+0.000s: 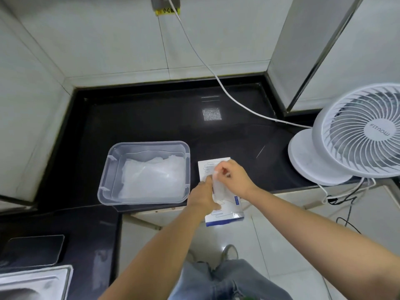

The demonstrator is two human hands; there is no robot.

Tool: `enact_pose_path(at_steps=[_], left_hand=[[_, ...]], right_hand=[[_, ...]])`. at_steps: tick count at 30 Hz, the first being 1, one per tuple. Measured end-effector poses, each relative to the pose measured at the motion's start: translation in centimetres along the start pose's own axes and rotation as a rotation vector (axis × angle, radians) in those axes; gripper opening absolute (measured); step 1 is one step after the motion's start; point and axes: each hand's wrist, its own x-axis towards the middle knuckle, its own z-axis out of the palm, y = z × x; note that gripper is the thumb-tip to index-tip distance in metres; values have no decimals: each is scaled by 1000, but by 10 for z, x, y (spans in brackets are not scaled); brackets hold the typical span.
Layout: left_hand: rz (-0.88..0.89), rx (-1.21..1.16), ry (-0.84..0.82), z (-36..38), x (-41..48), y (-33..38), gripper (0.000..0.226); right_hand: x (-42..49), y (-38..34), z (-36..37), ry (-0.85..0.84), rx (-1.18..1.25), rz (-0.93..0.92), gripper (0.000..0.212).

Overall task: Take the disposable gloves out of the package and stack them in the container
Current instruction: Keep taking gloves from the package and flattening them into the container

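Observation:
A white glove package (225,215) with blue trim lies on the black counter's front edge, partly overhanging it. My left hand (203,197) rests on the package and holds it down. My right hand (233,175) pinches a thin clear glove (217,187) that rises out of the package. To the left stands a clear plastic container (108,169) with a pile of clear gloves (151,176) lying inside it.
A white desk fan (355,135) stands at the right, its cable (216,76) running up to a wall socket. A steel sink (32,282) and a dark lid (32,250) lie at the lower left. Tiled walls enclose the black counter (151,118).

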Motion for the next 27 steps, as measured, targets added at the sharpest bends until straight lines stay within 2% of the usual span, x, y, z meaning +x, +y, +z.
enact_pose_path(at_steps=[2,7,10,12,13,17,20,22,24,25,27], left_hand=[[-5,9,-1,1,1,1,94],[2,7,-4,1,0,2,95],[-36,6,-34,1,1,1,102],[-33,-3,-68,-2,0,2,102],[-21,-13,-72,-3,0,3,95],[-64,-353,56,-19,4,12,39],[-56,-597,172,-43,2,28,17],[-71,-900,228,-63,-4,35,18],[-76,-1275,185,-81,-6,32,35],[-79,-1345,164,-88,-5,27,43],[-58,-1226,100,-96,-3,15,46]], right_hand=[[3,-5,-9,42,176,9,7],[3,-6,-20,6,417,136,5],[5,-16,-30,124,639,142,8],[7,-24,-41,158,675,137,6],[8,-27,-46,135,644,140,12],[5,-24,-52,-15,602,146,34],[3,-19,-49,-73,683,168,45],[4,-19,-49,-108,697,176,55],[5,-21,-50,-162,666,170,60],[6,-23,-50,-184,633,166,61],[8,-26,-49,-219,583,159,72]])
